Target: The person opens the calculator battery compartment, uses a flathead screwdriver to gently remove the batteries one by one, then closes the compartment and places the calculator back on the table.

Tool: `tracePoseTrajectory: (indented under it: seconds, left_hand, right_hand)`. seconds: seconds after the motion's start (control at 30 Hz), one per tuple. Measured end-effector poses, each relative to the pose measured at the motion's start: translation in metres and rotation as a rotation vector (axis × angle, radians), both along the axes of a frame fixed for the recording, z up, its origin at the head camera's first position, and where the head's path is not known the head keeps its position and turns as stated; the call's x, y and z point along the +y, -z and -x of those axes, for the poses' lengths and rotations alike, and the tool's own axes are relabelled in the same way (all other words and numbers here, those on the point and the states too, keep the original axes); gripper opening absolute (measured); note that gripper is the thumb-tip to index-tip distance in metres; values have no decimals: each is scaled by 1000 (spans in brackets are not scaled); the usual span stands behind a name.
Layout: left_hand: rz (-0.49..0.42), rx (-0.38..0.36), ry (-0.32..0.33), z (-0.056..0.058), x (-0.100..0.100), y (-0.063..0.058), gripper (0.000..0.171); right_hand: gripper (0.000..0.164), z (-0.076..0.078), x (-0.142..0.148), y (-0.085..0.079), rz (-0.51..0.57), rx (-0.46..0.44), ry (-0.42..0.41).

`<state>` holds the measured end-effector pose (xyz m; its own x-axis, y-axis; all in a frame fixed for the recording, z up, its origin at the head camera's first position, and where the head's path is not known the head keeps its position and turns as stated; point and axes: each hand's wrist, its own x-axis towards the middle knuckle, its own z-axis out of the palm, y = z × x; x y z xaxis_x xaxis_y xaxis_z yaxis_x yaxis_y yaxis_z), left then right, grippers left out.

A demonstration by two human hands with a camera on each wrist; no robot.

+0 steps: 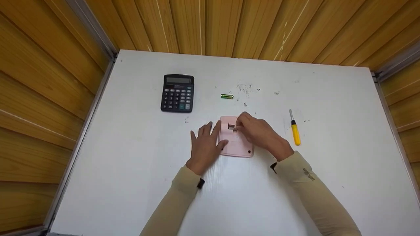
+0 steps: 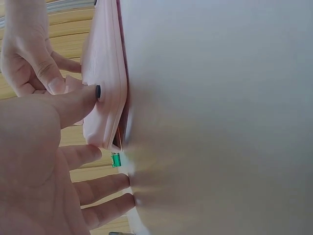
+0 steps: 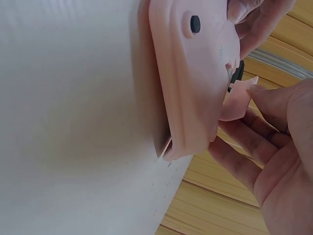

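A pink calculator (image 1: 237, 149) lies back side up on the table, with dark round feet at its corners and an uncovered battery compartment (image 1: 231, 127) near its top end. My left hand (image 1: 205, 147) steadies its left side, fingers spread and straight, the thumb resting on the back beside a foot. Over the upper right part is my right hand (image 1: 261, 132). Between thumb and fingers it pinches a small pink battery cover (image 3: 237, 100), held tilted up beside the compartment in the right wrist view. In the head view the fingers mostly hide this cover.
A green battery (image 1: 226, 96) lies beyond the pink calculator. To the back left sits a black calculator (image 1: 178, 93), keys up. A screwdriver (image 1: 295, 132) with a yellow handle lies to the right. Wood-slat walls (image 1: 223, 26) border the white table (image 1: 131, 137).
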<state>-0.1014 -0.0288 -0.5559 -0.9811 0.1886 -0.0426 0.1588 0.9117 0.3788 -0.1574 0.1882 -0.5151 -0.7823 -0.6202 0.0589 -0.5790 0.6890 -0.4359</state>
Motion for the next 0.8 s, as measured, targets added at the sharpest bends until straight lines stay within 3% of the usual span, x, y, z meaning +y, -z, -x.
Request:
tracePoseTrajectory:
  seconds: [0.4,0.8]
  left_hand:
    - [-14,-10,4,0,-1,-2,76]
    - [-19,-14,-5,0,0,-1,76]
  right_hand:
    - [17,1,3,0,76,33,9]
    - [13,3,8,-4,15,26,51]
